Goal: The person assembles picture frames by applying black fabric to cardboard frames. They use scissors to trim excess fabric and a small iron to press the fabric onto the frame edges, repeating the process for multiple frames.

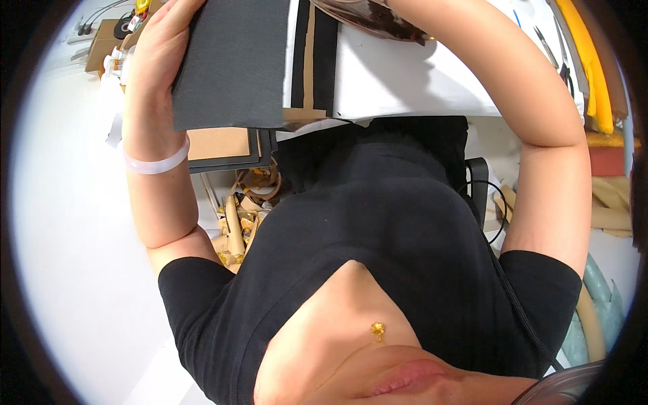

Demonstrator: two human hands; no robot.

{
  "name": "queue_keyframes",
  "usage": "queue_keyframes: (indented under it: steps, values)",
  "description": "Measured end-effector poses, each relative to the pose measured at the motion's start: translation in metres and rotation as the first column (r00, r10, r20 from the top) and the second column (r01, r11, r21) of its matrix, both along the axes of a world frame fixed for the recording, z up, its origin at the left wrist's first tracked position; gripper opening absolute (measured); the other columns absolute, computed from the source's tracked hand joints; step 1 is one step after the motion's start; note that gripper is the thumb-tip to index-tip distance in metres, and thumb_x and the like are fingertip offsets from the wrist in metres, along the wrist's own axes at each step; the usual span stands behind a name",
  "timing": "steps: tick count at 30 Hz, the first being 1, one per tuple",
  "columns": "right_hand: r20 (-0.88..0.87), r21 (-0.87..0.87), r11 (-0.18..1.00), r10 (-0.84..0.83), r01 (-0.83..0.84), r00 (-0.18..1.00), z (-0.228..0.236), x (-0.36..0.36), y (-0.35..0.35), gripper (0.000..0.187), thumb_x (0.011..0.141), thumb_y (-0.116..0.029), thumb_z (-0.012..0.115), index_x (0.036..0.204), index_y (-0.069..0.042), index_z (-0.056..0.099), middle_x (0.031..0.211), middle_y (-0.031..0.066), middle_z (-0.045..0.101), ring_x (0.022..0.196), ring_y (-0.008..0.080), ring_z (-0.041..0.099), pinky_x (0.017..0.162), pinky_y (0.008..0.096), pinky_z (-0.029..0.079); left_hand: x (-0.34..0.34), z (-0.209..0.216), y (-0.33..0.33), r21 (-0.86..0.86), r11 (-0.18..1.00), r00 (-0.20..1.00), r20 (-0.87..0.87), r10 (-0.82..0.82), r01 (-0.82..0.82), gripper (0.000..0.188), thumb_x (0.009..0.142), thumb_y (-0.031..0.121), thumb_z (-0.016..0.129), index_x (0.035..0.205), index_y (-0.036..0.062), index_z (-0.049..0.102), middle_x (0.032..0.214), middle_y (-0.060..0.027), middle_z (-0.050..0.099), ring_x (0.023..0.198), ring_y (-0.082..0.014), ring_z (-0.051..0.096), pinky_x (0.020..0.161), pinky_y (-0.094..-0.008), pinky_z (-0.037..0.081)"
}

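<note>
The white table (385, 88) carries, at the left end of its near edge, the dark grey panel (233, 67), whose near side seems to reach slightly over this edge. Directly to the right of the panel lie two black strips (324, 61) with a narrow tan band (309, 61) between them, running away from the near edge. The left hand (165, 34) lies along the panel's left side; its fingers go out of view, so I cannot tell if it grips or only supports. The right hand is outside the picture, and I cannot say its state. In my judgement, the panel could turn or slip toward the person if the left hand pushes unevenly on that side, and its right side could then disturb the strips. About the surface, its middle near part is white and bare, and a pointed metal tool (547, 47) lies close to its right edge. In the room, a yellow sheet (592, 67) hangs beyond this right edge, a stack of boards (223, 148) sits below the near edge, scraps (233, 226) are lower, and a black roll (123, 27) is past the far left.
</note>
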State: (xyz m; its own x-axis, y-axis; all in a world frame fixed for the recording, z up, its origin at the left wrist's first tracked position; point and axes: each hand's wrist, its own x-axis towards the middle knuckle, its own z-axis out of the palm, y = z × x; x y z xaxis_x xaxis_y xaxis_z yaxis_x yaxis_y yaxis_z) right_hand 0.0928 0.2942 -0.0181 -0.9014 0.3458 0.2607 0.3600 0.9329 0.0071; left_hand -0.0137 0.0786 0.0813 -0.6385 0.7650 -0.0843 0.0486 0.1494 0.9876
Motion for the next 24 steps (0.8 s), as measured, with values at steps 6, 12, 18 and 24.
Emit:
queue_keyframes:
  steps: [6, 12, 18, 24]
  values:
    - [-0.058, -0.234, 0.972, -0.006, -0.007, 0.998, 0.009, 0.069, -0.024, 0.024, 0.094, -0.024, 0.062, 0.095, -0.003, 0.072, 0.086, 0.02, 0.071, 0.083, 0.0362, 0.071, 0.078, 0.045, 0.057, 0.006, -0.006, -0.01, 0.086, 0.996, 0.993, 0.119, 0.02, -0.031, 0.028, 0.103, 0.016, 0.061, 0.122, -0.003, 0.066, 0.106, -0.0125, 0.074, 0.086, -0.0147, 0.072, 0.073, -0.0199, 0.059]
    - [0.134, 0.023, 0.998, 0.049, -0.053, 0.99, 0.019, 0.043, -0.059, 0.019, 0.089, -0.018, 0.066, 0.096, -0.006, 0.078, 0.094, 0.0168, 0.075, 0.089, 0.031, 0.074, 0.076, 0.0388, 0.059, 0.016, -0.002, 0.007, 0.089, 0.996, 0.997, 0.065, -0.037, 0.031, 0.03, 0.104, 0.015, 0.058, 0.128, -0.0014, 0.064, 0.108, -0.0118, 0.074, 0.087, -0.0143, 0.072, 0.073, -0.021, 0.06]
    - [0.335, 0.03, 0.998, 0.046, -0.06, 0.941, 0.045, 0.05, -0.062, 0.022, 0.086, -0.019, 0.07, 0.101, -0.005, 0.079, 0.094, 0.0183, 0.076, 0.091, 0.0317, 0.075, 0.079, 0.0374, 0.059, 0.03, 0.001, 0.006, 0.097, 0.995, 0.997, 0.081, -0.004, -0.004, 0.031, 0.104, 0.016, 0.059, 0.13, -0.0003, 0.063, 0.108, -0.0111, 0.073, 0.087, -0.0144, 0.072, 0.073, -0.0216, 0.06]
    - [-0.032, -0.15, 0.988, -0.038, 0.033, 0.999, 0.002, 0.056, -0.081, 0.02, 0.089, -0.017, 0.066, 0.099, -0.005, 0.079, 0.091, 0.0172, 0.075, 0.088, 0.0305, 0.075, 0.076, 0.0371, 0.059, 0.019, -0.007, -0.005, 0.124, 0.991, 0.994, 0.098, -0.053, 0.041, 0.028, 0.103, 0.015, 0.061, 0.125, -0.0009, 0.064, 0.105, -0.0123, 0.073, 0.087, -0.0148, 0.072, 0.071, -0.0214, 0.06]
